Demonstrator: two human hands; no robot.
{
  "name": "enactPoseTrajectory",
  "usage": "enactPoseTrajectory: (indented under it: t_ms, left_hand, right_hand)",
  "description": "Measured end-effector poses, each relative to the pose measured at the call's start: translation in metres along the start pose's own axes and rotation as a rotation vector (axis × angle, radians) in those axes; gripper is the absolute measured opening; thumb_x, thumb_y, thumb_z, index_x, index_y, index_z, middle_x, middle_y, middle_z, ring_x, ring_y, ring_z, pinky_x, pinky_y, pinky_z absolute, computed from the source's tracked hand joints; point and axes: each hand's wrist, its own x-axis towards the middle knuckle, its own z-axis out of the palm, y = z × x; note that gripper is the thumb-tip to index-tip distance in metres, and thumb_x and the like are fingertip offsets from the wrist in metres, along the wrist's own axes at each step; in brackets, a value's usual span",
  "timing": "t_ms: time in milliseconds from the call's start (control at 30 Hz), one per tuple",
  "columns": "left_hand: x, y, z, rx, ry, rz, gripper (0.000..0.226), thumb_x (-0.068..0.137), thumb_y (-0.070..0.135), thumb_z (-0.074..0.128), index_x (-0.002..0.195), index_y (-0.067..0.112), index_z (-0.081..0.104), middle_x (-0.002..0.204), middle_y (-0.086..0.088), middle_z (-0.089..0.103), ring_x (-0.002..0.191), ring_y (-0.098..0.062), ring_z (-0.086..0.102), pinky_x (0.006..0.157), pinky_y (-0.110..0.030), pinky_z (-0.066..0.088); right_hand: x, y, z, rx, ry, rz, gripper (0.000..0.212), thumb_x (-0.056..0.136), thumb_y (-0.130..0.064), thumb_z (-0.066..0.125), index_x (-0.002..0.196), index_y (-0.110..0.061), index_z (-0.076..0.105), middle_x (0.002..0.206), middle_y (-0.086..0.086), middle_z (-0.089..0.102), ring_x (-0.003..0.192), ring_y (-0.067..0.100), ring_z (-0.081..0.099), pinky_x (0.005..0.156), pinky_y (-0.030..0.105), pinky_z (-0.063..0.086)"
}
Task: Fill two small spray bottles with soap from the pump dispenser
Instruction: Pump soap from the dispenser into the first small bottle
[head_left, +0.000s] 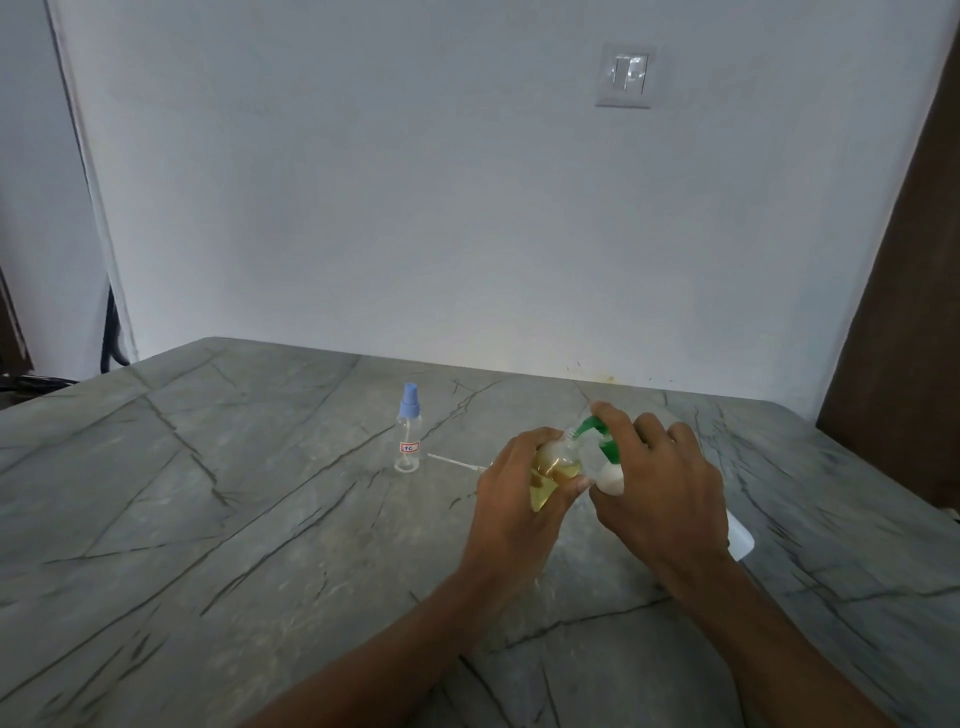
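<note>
My left hand (511, 478) grips a small clear spray bottle (556, 467) with yellowish liquid in it, its cap off, tilted with the neck toward the right. My right hand (660, 483) holds the white pump dispenser (608, 480), tipped on its side, with fingers over its green pump head (595, 428). The green nozzle sits right at the small bottle's open neck. A second small clear spray bottle (408, 434) with a blue cap and a small label stands upright on the grey stone table (234, 493), left of my hands. It looks empty.
A thin white dip tube (454, 461), probably from the removed sprayer, lies on the table between the standing bottle and my left hand. The table meets a white wall at the back. A dark wooden panel (904, 338) stands at the right.
</note>
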Motion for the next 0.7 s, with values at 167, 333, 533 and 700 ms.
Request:
enactPoseTrajectory:
  t_ms: [167,333,533,700]
  left_hand:
    - [0.0011,-0.0015,0.0004,0.016,-0.008,0.016,0.040,0.082,0.039,0.069,0.116,0.024,0.054,0.107,0.012,0.061,0.094,-0.001,0.057,0.076,-0.005,0.043]
    - [0.0031,-0.0041,-0.0019,0.017,0.016,0.007,0.041,0.081,0.037,0.071,0.117,0.025,0.054,0.105,0.012,0.061,0.094,-0.004,0.058,0.077,-0.006,0.044]
    - [0.0037,-0.0031,-0.0019,0.010,0.020,-0.009,0.041,0.081,0.036,0.071,0.116,0.027,0.053,0.105,0.013,0.060,0.094,-0.003,0.058,0.076,-0.006,0.043]
    - [0.0027,-0.0014,-0.0017,-0.008,0.017,-0.018,0.043,0.082,0.039,0.070,0.118,0.025,0.053,0.107,0.011,0.060,0.095,-0.007,0.058,0.077,-0.007,0.044]
  right_hand:
    - [0.0007,-0.0010,0.0005,0.015,-0.009,0.016,0.095,0.042,-0.034,0.093,0.124,-0.027,0.045,0.092,0.006,0.068,0.075,0.028,0.060,0.054,0.036,0.051]
    - [-0.0007,-0.0046,-0.0007,-0.008,-0.022,0.015,0.101,0.045,-0.033,0.092,0.132,-0.028,0.041,0.094,0.005,0.069,0.075,0.026,0.059,0.054,0.036,0.050]
    - [-0.0023,-0.0015,-0.0049,-0.005,-0.008,-0.017,0.109,0.046,-0.032,0.091,0.141,-0.029,0.037,0.098,0.004,0.069,0.076,0.029,0.061,0.051,0.035,0.051]
    - [-0.0018,-0.0024,-0.0034,-0.027,-0.005,-0.001,0.103,0.047,-0.034,0.090,0.137,-0.028,0.040,0.093,0.005,0.069,0.075,0.028,0.060,0.053,0.037,0.051]
